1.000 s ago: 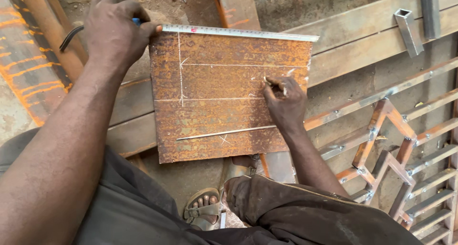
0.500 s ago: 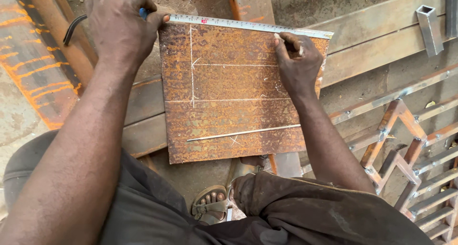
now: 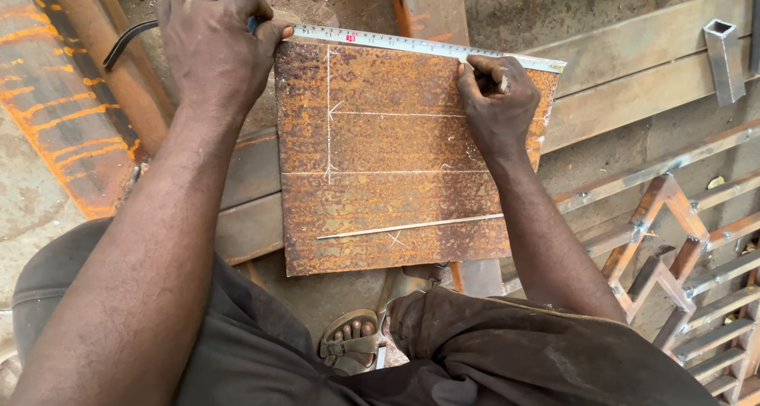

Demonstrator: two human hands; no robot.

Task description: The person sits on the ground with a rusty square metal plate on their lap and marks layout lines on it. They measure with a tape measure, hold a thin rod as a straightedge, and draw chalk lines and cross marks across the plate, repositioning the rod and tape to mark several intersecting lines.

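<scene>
**Kid:** Why is the tape measure (image 3: 412, 43) lying right along the top edge of the rusty metal plate (image 3: 396, 161)?

**Helper:** So it stays straight. The left hand (image 3: 214, 46) is curled shut around the tape's case at the plate's top left corner and pins it there. The tape runs flat to the top right corner.

**Kid:** And the other hand?

**Helper:** The right hand (image 3: 499, 105) sits near the top right of the plate. Its fingers are pinched closed on a small marking piece, and the tip touches the plate just under the tape. It is too small to tell what kind of marker it is.

**Kid:** Where is the plate?

**Helper:** It lies flat across long steel bars (image 3: 633, 50), right in front of the person's knees.

**Kid:** What does it look like?

**Helper:** It is almost square, brown and orange with rust. White lines are scratched on it: one going up and down on the left, two going across, and a slanted one lower down with a small cross under it.

**Kid:** What is around it?

**Helper:** A welded metal frame (image 3: 681, 256) on the right, and a sandalled foot (image 3: 352, 347) below.
</scene>
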